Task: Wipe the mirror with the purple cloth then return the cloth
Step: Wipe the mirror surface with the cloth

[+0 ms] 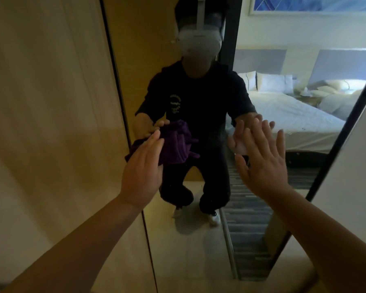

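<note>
A tall mirror (260,212) with a thin black frame fills the middle of the head view. My left hand (143,166) lies flat, fingers stretched out, and presses a bunched purple cloth (174,144) against the glass near the mirror's left edge. The cloth shows beyond my fingertips, together with its reflection. My right hand (262,159) is open with fingers spread and palm toward the glass, right of the cloth. Its fingertips meet their own reflection. It holds nothing.
A tan wooden panel (51,102) borders the mirror on the left, and a white wall (355,176) on the right. The glass reflects a person in dark clothes wearing a headset, a bed with white sheets, and striped carpet.
</note>
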